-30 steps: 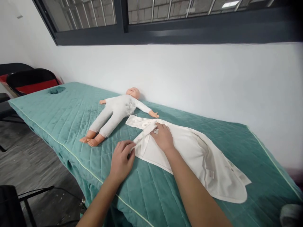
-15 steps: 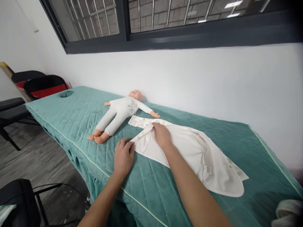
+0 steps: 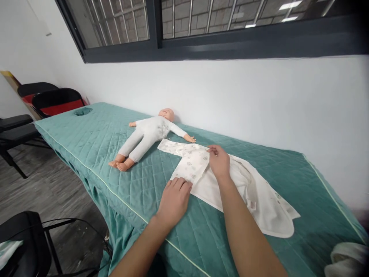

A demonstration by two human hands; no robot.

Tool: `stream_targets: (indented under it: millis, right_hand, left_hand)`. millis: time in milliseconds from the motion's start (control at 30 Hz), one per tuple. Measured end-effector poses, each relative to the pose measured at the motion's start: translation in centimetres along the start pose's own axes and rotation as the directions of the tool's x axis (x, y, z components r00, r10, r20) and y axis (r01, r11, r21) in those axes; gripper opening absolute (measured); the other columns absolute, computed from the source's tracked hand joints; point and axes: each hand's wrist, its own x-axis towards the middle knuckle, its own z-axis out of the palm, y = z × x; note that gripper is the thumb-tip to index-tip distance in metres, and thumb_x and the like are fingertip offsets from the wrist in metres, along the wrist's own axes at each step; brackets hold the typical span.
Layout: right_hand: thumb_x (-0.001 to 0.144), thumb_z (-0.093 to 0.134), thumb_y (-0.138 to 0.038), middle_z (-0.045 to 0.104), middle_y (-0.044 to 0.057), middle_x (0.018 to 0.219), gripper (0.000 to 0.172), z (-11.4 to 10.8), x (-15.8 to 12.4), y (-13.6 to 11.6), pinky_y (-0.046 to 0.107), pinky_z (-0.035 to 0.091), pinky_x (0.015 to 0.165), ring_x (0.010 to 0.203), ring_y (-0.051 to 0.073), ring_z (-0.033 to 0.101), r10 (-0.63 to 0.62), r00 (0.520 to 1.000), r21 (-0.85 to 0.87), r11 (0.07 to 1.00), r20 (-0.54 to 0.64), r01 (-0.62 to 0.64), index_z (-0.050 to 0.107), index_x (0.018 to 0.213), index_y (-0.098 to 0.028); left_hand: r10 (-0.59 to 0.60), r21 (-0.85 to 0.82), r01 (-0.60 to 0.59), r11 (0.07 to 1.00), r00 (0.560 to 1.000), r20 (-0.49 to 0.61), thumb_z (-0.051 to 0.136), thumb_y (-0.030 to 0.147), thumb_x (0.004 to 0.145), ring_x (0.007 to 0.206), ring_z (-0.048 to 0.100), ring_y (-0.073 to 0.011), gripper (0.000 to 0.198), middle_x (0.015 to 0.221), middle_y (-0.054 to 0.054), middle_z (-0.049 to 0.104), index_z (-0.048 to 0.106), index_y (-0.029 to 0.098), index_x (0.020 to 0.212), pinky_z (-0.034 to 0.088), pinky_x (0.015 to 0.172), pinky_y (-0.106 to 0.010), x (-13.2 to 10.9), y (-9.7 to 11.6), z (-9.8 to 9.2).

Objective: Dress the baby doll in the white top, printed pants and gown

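Observation:
A white baby shirt with a small print lies spread on the green quilted bed cover. One front panel, print side up, is folded over toward the middle of the garment. My left hand pinches the lower corner of that panel. Farther up, my right hand grips the panel's edge near the collar. One sleeve points left toward the doll; the other side of the shirt lies open to the right, plain inside showing. Beyond my hands a baby doll in a white bodysuit lies on its back, arms spread.
The bed stands along a white wall beneath a barred window. Black folding chairs with red stand at the far left, and a black chair is near the bed's front. Rolled white cloth lies at the lower right.
Both hands have moved right, bringing the shirt's front panel over so its printed side now shows. The doll stays where it was; the view has shifted slightly.

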Motion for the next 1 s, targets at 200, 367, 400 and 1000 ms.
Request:
stream_targets:
  millis: [200, 367, 400, 1000]
  right_hand:
    - [0.080, 0.050, -0.022, 0.070, 0.006, 0.100, 0.033, 0.8, 0.3, 1.2, 0.033, 0.046, 0.087, 0.090, 0.020, 0.063, 0.130, 0.991, -0.103, 0.987, 0.029, -0.126, 0.064, 0.110, -0.018]
    - [0.078, 0.058, -0.025, 0.065, 0.011, 0.112, 0.040, 1.1, 0.2, 1.4, 0.035, 0.044, 0.088, 0.100, 0.024, 0.061, 0.221, 0.972, -0.221, 0.955, 0.076, -0.200, 0.061, 0.118, -0.017]
    - [0.080, 0.059, -0.028, 0.066, 0.011, 0.111, 0.040, 1.1, 0.2, 1.4, 0.035, 0.044, 0.088, 0.101, 0.025, 0.061, 0.235, 0.968, -0.233, 0.949, 0.085, -0.210, 0.061, 0.118, -0.017]
    - [0.064, 0.075, -0.032, 0.073, 0.011, 0.101, 0.061, 3.2, 4.3, 1.6, 0.034, 0.050, 0.080, 0.090, 0.025, 0.067, 0.369, 0.901, 0.016, 0.924, 0.230, -0.382, 0.062, 0.120, -0.013]
  left_hand:
    - [0.116, -0.135, -0.105, 0.985, 0.991, 0.070, 0.055, 0.029, 0.094, 0.106, 0.056, -0.0234, 0.025, 0.115, -0.006, 0.065, 0.058, 0.024, 0.119, 0.044, 0.090, -0.042, -0.5, -0.4, -0.4]
    - [0.008, -0.107, -0.006, 0.994, 1.000, 0.018, 0.056, 0.011, 0.085, 0.115, 0.051, -0.0255, 0.039, 0.121, -0.007, 0.062, 0.057, 0.023, 0.122, 0.042, 0.095, -0.045, -0.4, -0.2, -0.3]
    - [-0.025, -0.095, 0.026, 0.995, 1.000, 0.010, 0.055, 0.009, 0.085, 0.114, 0.051, -0.0258, 0.039, 0.120, -0.007, 0.062, 0.058, 0.023, 0.121, 0.042, 0.093, -0.045, -0.4, -0.3, -0.1]
    - [-0.274, -0.210, 0.236, 0.949, 0.946, -0.173, 0.052, 0.008, 0.089, 0.094, 0.059, -0.0216, 0.024, 0.099, -0.005, 0.066, 0.064, 0.023, 0.103, 0.047, 0.081, -0.038, -0.5, -1.7, 1.2]
